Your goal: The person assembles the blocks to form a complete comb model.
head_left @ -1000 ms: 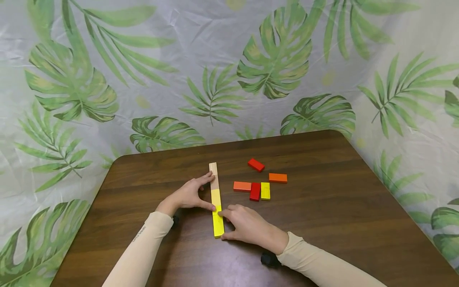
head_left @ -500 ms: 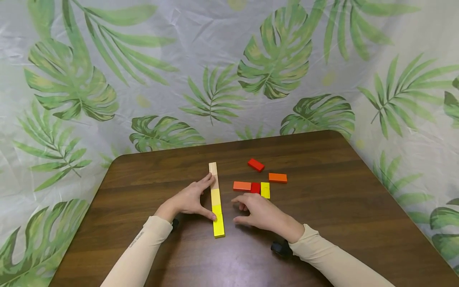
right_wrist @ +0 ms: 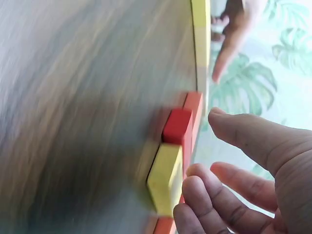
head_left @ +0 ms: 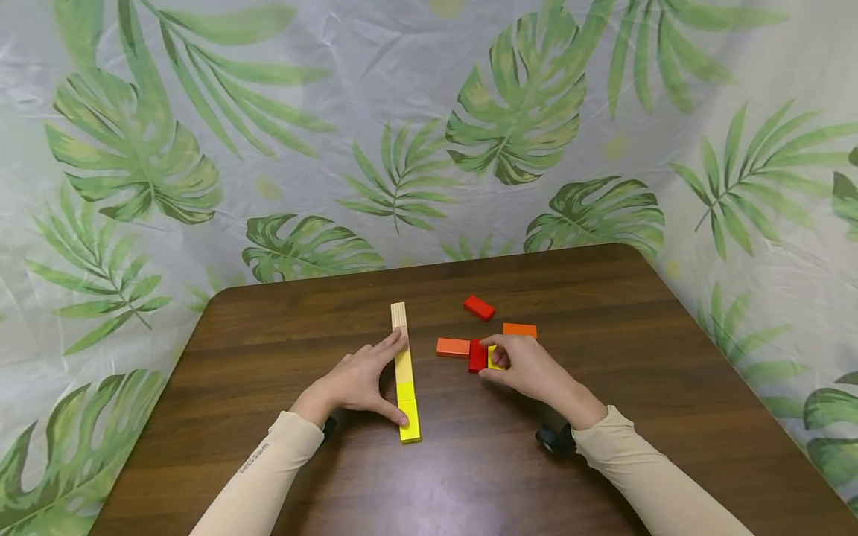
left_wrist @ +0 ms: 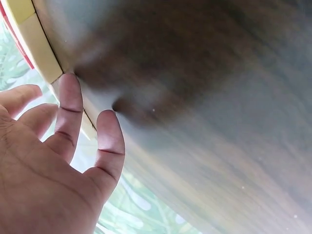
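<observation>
Your right hand (head_left: 536,368) is moving off the near end of the block row and is now hovering over the loose blocks; your left thumb is sliding a bit nearer along the row. Leaf-print cloth (head_left: 402,89) is filling the background. Dark wood table (head_left: 268,335) is carrying all the blocks. Your left sleeve (head_left: 258,469) and right sleeve (head_left: 650,461) are coming in from the bottom edge, each wrist wearing a black device (head_left: 555,439).

Your left hand (head_left: 355,380) is spreading open, index finger resting on the row's plain section, thumb touching the yellow near end. Your right hand is staying loosely open, thumb and index parted around the yellow block (right_wrist: 163,178), other fingers curling beside it; can't tell whether they're touching it.

The block row (head_left: 404,368) is lying straight on the table, left of the loose pieces, running from plain wood at the far end through pale yellow to bright yellow. Coral block (head_left: 453,348) is sitting nearest the row, dark red block (head_left: 478,357) just beside it, yellow next. Orange block (head_left: 520,329) is lying partly behind your right hand; far red block (head_left: 479,307) is lying slanted beyond the group.
</observation>
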Motion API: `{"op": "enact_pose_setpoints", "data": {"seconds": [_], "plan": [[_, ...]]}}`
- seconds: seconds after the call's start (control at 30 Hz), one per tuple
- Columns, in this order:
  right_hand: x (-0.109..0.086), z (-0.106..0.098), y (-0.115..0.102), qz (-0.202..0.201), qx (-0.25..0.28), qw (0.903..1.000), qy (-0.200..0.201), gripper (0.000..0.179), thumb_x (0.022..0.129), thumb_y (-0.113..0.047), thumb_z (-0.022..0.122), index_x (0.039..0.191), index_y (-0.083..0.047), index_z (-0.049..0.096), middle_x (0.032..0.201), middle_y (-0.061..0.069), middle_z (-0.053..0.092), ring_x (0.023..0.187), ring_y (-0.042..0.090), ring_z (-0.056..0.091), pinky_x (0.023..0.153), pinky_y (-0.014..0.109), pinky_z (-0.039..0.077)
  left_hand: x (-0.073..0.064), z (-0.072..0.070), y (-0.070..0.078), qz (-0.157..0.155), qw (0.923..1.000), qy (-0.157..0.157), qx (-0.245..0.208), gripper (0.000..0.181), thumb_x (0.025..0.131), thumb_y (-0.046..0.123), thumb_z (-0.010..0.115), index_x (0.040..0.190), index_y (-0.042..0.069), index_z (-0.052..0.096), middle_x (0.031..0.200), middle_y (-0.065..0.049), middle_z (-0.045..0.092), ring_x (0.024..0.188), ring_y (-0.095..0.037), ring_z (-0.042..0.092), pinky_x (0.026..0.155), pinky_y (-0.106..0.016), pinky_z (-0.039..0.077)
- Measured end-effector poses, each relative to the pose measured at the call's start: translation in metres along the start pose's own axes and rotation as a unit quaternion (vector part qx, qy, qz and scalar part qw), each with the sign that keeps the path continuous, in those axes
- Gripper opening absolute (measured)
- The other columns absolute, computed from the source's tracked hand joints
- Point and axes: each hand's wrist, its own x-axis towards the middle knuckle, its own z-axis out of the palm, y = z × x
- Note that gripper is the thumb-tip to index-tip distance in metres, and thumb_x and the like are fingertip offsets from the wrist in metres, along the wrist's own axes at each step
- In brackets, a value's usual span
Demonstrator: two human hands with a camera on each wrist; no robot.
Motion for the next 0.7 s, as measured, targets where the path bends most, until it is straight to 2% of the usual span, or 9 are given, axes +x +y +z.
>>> {"op": "enact_pose_setpoints", "data": {"seconds": [0.33,0.7], "plan": [[0.001,-0.007,0.024,0.005,-0.010,0.9999,0.013,0.054,0.088,-0.018,0.090,0.133,0.004,0.070,0.089,0.003,0.067,0.080,0.011,0.057,0.075,0.026,0.053,0.000,0.004,0.000,0.000,0.9999,0.000,0.016,0.142,0.062,0.074,0.095,0.173,0.018,0.025,0.183,-0.001,0.013,0.148,-0.039,0.045,0.109,-0.070,0.041],[0.003,-0.008,0.033,0.023,-0.007,0.9997,-0.005,0.060,0.087,-0.019,0.091,0.137,0.006,0.068,0.088,0.001,0.067,0.082,0.013,0.057,0.076,0.026,0.051,0.000,0.005,0.001,-0.003,0.9998,0.001,0.018,0.140,0.062,0.073,0.095,0.172,0.019,0.027,0.183,0.000,0.015,0.143,-0.036,0.048,0.104,-0.063,0.044]]}}
